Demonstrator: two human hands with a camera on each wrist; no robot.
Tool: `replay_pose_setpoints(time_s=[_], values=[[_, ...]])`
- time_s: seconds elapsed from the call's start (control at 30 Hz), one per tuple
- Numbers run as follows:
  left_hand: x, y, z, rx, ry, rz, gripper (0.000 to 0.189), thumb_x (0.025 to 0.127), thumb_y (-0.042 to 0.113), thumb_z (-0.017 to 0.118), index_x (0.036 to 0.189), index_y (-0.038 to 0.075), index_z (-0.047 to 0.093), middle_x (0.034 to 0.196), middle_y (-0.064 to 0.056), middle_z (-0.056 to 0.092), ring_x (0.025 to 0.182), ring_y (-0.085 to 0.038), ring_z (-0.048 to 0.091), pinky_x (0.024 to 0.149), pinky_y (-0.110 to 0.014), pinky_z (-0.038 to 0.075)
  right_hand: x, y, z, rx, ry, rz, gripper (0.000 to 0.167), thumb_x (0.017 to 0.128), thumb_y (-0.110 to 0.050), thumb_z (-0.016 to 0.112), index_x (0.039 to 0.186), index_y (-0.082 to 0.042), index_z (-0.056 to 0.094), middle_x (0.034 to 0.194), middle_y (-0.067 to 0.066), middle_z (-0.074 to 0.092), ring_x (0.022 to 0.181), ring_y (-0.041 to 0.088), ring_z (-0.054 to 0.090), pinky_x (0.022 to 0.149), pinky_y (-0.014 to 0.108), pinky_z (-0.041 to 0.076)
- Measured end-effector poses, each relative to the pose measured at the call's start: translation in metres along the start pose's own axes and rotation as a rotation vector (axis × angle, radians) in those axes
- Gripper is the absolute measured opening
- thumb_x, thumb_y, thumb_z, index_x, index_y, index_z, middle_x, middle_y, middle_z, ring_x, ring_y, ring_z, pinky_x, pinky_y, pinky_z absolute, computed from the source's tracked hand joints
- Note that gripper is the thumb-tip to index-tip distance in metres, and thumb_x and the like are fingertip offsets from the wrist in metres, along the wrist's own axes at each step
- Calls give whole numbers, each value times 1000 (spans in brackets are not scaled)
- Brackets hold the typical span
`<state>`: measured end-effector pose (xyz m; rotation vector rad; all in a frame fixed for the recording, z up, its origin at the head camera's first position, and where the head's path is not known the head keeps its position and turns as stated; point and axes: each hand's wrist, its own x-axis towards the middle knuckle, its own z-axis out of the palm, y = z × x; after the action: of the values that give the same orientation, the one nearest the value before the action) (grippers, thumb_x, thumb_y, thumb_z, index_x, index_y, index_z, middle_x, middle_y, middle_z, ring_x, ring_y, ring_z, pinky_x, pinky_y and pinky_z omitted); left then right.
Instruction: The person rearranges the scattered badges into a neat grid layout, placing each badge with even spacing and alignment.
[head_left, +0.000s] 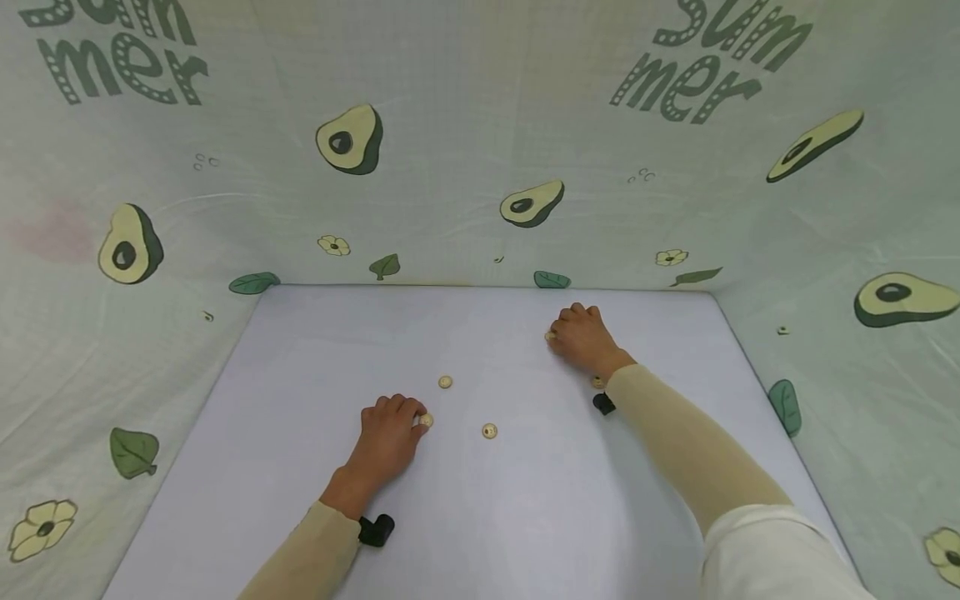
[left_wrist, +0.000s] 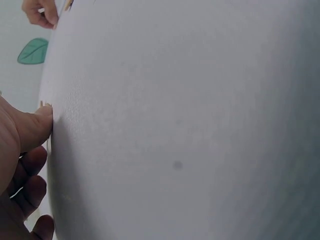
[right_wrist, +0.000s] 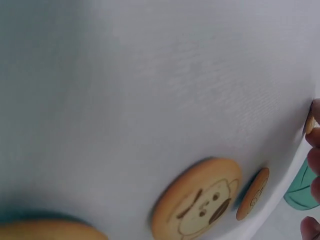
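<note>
My left hand is low over the table, left of centre, and pinches a small round biscuit between thumb and fingers. In the left wrist view the thumb and curled fingers show at the left edge, with the biscuit mostly hidden. Farther back on the right, my right hand holds another biscuit at its fingertips. The right wrist view catches that one edge-on at the far right. A biscuit with a printed dog-like face and a smaller-looking biscuit lie nearby there.
Two biscuits lie between the hands, one farther back and one nearer. Another biscuit lies beside the right wrist, partly hidden. The white table is bordered by a printed cloth with avocados, leaves and lettering.
</note>
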<state>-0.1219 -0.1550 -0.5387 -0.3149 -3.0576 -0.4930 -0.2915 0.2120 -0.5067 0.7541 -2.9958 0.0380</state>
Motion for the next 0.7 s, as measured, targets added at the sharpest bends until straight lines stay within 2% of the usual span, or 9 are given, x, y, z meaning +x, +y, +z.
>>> replay_pose_setpoints(time_s=[0.37, 0.7], values=[[-1, 1, -3, -6, 9, 12, 17, 98, 23, 78, 110, 15, 69, 108, -5, 66, 103, -29, 57, 92, -56, 45, 2, 2, 5, 9, 0, -11, 27, 106, -29, 64, 118, -7, 74, 118, 11, 69, 108, 31, 52, 96, 51, 39], [-2, 0, -2, 7, 8, 40, 17, 100, 24, 76, 112, 15, 68, 109, -6, 61, 104, -30, 53, 91, -55, 43, 2, 6, 10, -59, 22, -78, 22, 105, -26, 65, 108, -5, 68, 107, 10, 62, 102, 31, 49, 93, 50, 39]])
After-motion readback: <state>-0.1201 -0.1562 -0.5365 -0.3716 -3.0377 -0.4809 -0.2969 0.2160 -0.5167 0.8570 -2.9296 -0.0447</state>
